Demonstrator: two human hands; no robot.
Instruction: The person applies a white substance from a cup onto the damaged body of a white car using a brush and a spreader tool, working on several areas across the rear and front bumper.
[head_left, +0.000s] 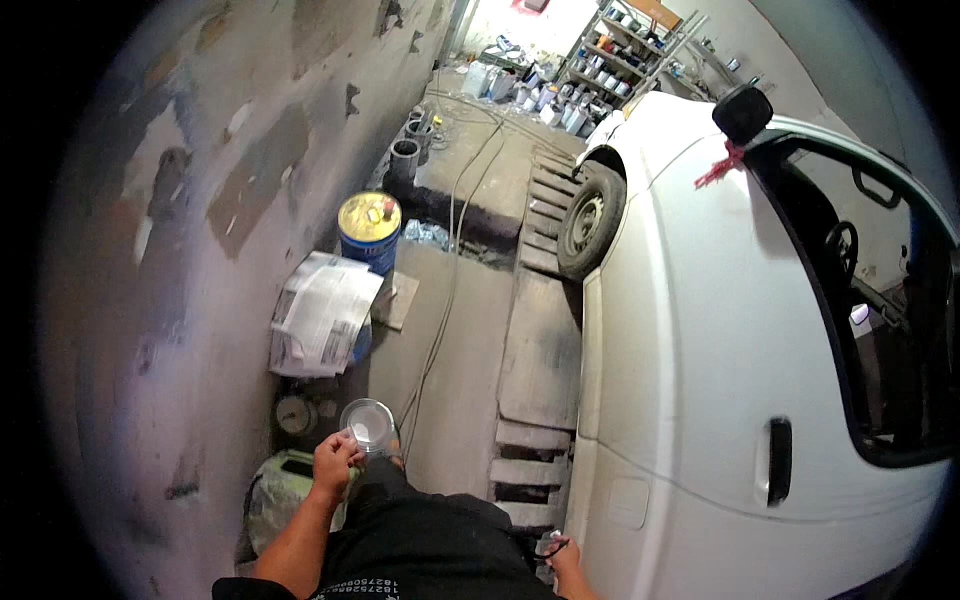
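My left hand (335, 462) pinches the rim of a clear round plastic cup (371, 424) with something pale at its bottom. It is held over my leg, next to a greenish machine casing (290, 490) by the wall. Low at my right side, close to the white van (690, 400), my right hand (567, 556) is closed on a small object with a clear part and a dark strip. What that object is, I cannot make out.
A blue drum with a yellow top (369, 217) and a newspaper-covered stack (325, 315) line the left wall. Cables (450, 280) run along the floor. Slotted metal ramp plates (540, 350) lie beside the van's wheel (592, 222). Shelves with cans (615, 60) stand far back.
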